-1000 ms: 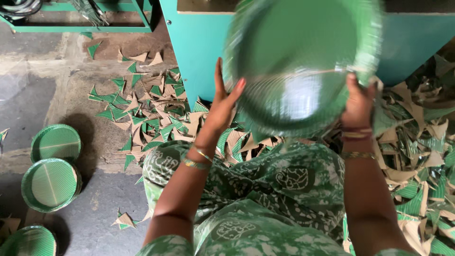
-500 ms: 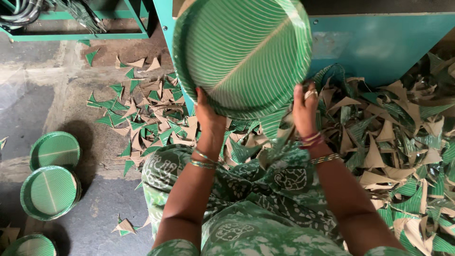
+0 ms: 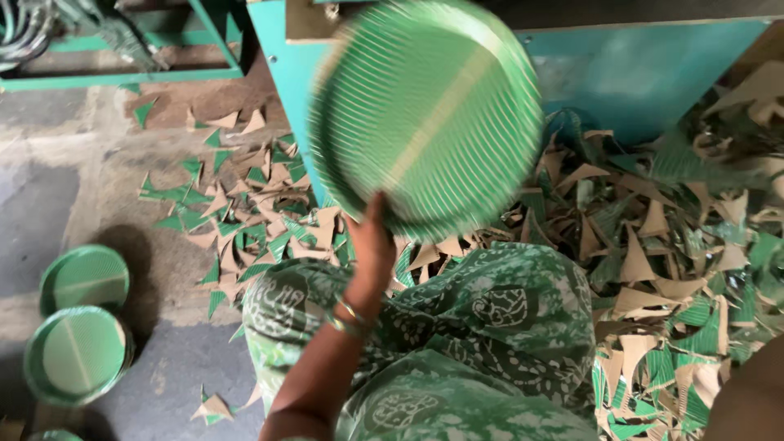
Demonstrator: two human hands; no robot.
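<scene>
We look down on a worn concrete floor (image 3: 49,204), grey and patchy, with a teal machine body (image 3: 637,73) across the top from twelve to two o'clock and a green metal frame (image 3: 122,77) up at ten to eleven o'clock. Triangular green and brown paper offcuts (image 3: 245,204) lie scattered over the floor left of centre, and a much deeper heap of the same scraps (image 3: 678,269) fills the right side from two to five o'clock.

At about twelve o'clock we see a stack of round green paper plates (image 3: 425,114), ribbed with a plain band across the face, tilted toward us and blurred. Our left hand (image 3: 371,245) holds it from below at its lower rim, fingers closed up against the edge, with thin bangles (image 3: 351,317) on the wrist. Our right hand does not show; only a dark bit of the right forearm (image 3: 747,400) sits at the five o'clock corner, well away from the plates, so we cannot tell how that hand stands.

Below the plates, from six o'clock up to the centre, our knees are covered by green patterned cloth (image 3: 457,343).

At eight o'clock, two piles of finished green plates (image 3: 77,331) rest on the floor just beside each other, well apart from the held stack.
</scene>
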